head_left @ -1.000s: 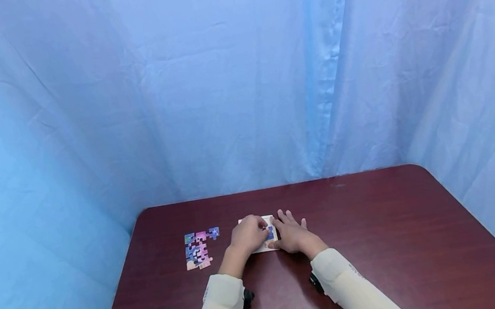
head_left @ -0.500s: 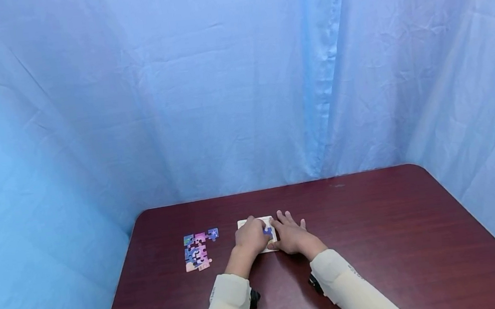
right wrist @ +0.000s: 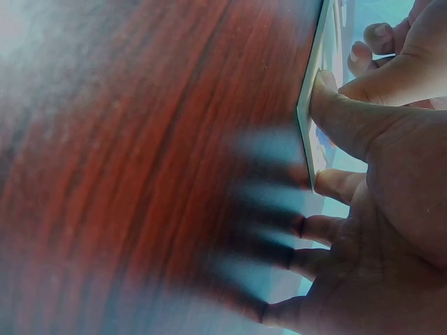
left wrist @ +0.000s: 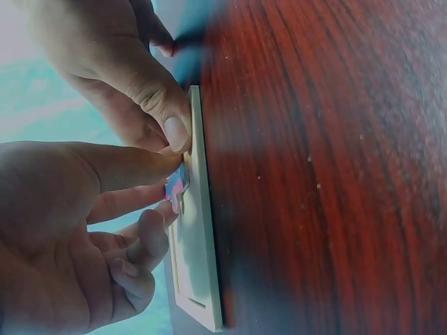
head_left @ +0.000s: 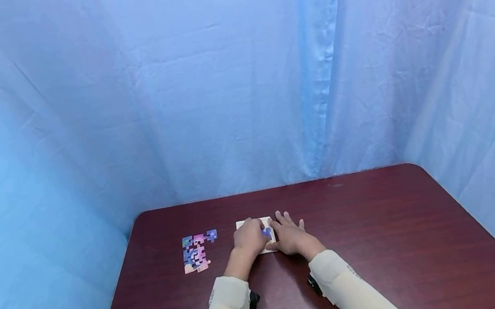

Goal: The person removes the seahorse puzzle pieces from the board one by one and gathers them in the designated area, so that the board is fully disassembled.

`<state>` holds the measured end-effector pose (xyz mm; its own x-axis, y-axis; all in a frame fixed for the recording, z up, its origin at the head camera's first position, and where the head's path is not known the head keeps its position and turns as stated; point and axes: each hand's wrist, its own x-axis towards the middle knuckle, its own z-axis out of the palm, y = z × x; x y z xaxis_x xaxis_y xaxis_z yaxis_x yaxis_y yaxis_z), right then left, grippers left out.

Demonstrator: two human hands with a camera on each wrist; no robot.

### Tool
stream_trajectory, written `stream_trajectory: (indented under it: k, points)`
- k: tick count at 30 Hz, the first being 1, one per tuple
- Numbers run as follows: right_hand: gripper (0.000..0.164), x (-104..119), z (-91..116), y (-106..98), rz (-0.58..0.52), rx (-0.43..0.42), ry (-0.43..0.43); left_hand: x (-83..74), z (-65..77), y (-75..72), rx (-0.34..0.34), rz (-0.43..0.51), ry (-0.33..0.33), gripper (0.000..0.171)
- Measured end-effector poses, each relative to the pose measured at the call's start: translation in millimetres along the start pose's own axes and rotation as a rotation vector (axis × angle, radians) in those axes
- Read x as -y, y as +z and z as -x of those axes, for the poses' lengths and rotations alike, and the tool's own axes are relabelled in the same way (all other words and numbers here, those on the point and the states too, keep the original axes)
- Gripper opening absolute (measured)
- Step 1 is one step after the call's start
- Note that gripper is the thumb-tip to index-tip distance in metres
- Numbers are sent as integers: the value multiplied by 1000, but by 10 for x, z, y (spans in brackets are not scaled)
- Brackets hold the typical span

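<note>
A pale, shallow puzzle tray (left wrist: 198, 258) lies flat on the table, with blue pieces (head_left: 267, 233) showing inside it between the hands. My left hand (head_left: 248, 236) is over the tray and covers much of it. In the left wrist view its thumb and fingers pinch a blue and pink jigsaw piece (left wrist: 176, 187), tilted against the tray's surface. My right hand (head_left: 291, 237) rests at the tray's right side. Its thumb (right wrist: 326, 94) presses the tray's near edge and its index finger touches the side, while the other fingers spread onto the table.
To the left lie several jigsaw pieces (head_left: 200, 252) in a loose cluster of blue, pink and purple. One blue piece with a star (head_left: 211, 235) sits at the cluster's upper right. The dark red table (head_left: 374, 242) has blue curtains (head_left: 233, 100) hanging behind it.
My left wrist has shifted a little to the right and turned, and its fingers have come down closer over the tray. My right hand has stayed nearly still; the whole head view drifts slightly.
</note>
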<state>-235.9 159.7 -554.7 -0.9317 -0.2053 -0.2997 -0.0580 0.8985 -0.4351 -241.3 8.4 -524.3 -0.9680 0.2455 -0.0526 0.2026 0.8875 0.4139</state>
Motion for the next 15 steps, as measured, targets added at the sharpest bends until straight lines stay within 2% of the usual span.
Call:
stream_trajectory:
  k: [5,12,15]
  points:
    - [82,-30,-40,45,11,-16,-8,12,9,-15,0,22,1,23]
    - [82,-33,-43,59,19,-15,-3,54,11,-31,-13,56,18,7]
    - [82,-5,-9,25,14,-5,6,69,18,-46,-12,61,22,10]
